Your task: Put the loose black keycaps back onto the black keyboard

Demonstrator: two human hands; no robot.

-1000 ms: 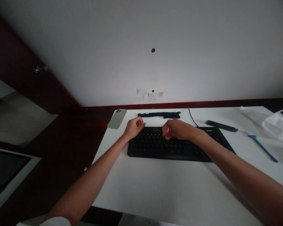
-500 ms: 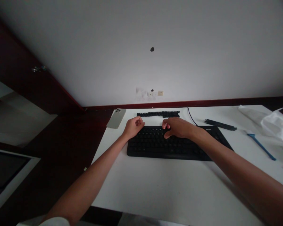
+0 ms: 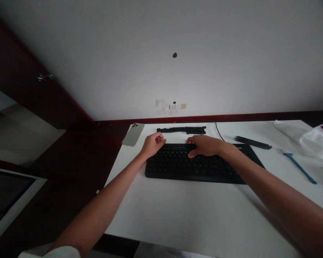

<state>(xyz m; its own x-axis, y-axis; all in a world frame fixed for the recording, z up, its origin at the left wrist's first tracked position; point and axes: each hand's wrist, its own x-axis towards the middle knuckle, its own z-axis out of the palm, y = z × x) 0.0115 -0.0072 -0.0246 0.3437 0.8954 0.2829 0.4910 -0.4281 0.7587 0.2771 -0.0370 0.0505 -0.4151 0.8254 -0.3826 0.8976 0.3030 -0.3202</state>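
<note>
A black keyboard [image 3: 177, 168] lies flat on the white table [image 3: 167, 208]. At its far left corner rests my left hand [image 3: 153, 144], fingers curled in and thumb against them; whatever may be inside is hidden. My right hand [image 3: 206, 145] is over the keyboard's far middle part, palm down. Its thumb stands apart from the bent fingers, which reach toward the far edge, and no held thing shows. Just beyond both hands, loose black keycaps [image 3: 177, 129] lie in a row, with a shorter second row at the right end.
A phone [image 3: 134, 135] lies at the far left of the table. To the right are a dark narrow strip [image 3: 253, 142], a blue tool with a thin handle [image 3: 300, 168] and a crumpled white plastic bag [image 3: 319, 143]. A black cable [image 3: 219, 131] runs from the keyboard's back.
My right hand has shifted slightly, its fingers stretching farther toward the keyboard's back edge. My left hand has stayed in place. The whole view has moved a little.
</note>
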